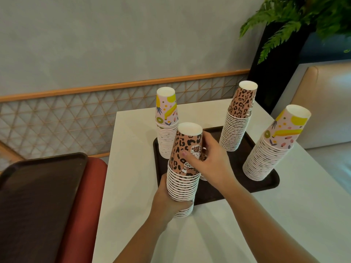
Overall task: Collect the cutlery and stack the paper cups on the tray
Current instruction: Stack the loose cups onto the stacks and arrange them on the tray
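A dark brown tray (pixel 226 192) lies on the white table. Three upside-down stacks of paper cups stand on it: a fruit-print stack (pixel 166 122) at the back left, a leopard-print stack (pixel 237 118) at the back right and a fruit-print stack (pixel 271 147) at the right. A fourth, leopard-print stack (pixel 185 168) is at the tray's front left corner, its base over the tray's front edge. My left hand (pixel 167 202) grips its lower part. My right hand (pixel 210 160) holds its top cup from the right side. A small cup part shows behind my right hand. No cutlery is visible.
A second dark tray (pixel 38 196) rests on a red seat (pixel 85 205) at the left. The white table (pixel 247 234) stretches toward me. A beige bench (pixel 322 103) and a dark planter with a fern (pixel 281 44) stand at the right, a lattice wall panel behind.
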### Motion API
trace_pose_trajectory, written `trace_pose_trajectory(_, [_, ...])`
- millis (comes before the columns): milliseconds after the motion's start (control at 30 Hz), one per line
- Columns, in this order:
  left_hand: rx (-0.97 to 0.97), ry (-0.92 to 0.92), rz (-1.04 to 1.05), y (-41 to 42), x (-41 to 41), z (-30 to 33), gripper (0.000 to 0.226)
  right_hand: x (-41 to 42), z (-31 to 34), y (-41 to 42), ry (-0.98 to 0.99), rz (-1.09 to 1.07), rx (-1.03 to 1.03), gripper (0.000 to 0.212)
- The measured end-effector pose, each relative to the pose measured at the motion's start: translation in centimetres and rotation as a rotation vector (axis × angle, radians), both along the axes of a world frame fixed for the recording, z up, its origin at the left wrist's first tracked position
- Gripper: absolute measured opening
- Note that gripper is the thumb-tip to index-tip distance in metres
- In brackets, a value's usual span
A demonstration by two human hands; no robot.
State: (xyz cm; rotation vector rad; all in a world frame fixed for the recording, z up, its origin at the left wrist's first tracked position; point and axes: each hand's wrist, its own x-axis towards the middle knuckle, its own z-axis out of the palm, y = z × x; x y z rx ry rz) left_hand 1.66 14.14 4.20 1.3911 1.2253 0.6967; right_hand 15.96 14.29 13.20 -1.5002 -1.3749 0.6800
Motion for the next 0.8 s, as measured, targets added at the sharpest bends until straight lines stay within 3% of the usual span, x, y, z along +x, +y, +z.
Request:
trace_pose_trajectory(200, [-0.011, 0.031, -0.013, -0.1, 0.2, 0.0, 0.092, 1.2, 0.6, 0.3, 0.041, -0.112, 0.083, 0.05])
trace_pose_trajectory(400, [-0.035, 0.035, -0.013, -0.2, 0.1, -0.4, 0.095, 3.5, 3.0, 1.3, 0.267, -0.183, 0.185, 0.035])
trace_pose_trajectory(500, [-0.044, 0.032, 0.003, -0.1, 0.1, -0.6, 0.092, 5.2, 4.1, 2.4, 0.335, -0.288, 0.286, 0.041])
trace_pose_trajectory(633, [-0.05, 0.022, 0.025, 0.1, 0.0, -0.7, 0.093, 7.2, 2.8, 3.8, 0.205, -0.446, 0.302, 0.042])
trace_pose_trajectory(800, [-0.03, 0.025, 0.026, 0.3, 0.2, -0.6, 0.095, 7.3, -1.9, 3.5, 0.022, -0.421, 0.193, 0.055])
